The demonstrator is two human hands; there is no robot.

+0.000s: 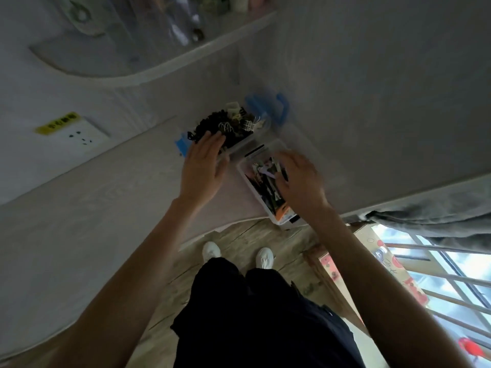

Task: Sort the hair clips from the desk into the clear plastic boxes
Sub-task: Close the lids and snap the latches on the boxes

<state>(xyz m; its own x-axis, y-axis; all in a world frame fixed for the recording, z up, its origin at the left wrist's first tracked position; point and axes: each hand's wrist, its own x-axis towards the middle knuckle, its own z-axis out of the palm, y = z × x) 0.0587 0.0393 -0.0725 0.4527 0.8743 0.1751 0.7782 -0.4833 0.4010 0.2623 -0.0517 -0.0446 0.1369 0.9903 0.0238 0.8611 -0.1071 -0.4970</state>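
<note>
Two clear plastic boxes stand on the pale desk point(106, 197). The far box point(247, 140), with blue latches, is piled with mostly black hair clips point(212, 123). My left hand point(204, 166) rests flat on its near edge, fingers spread, holding nothing. The near box point(245, 179) lies at the desk's front edge and holds mixed coloured clips point(263, 168). My right hand point(300, 179) hovers over it, blurred, fingers curled down toward the clips; I cannot tell whether it grips one.
A clear lid with a blue handle point(281, 107) lies behind the boxes. A wall socket point(79, 136) is at the left, a curved shelf point(148, 73) above. Grey cloth point(430, 216), a cardboard box point(372, 264) and a window sit at the right.
</note>
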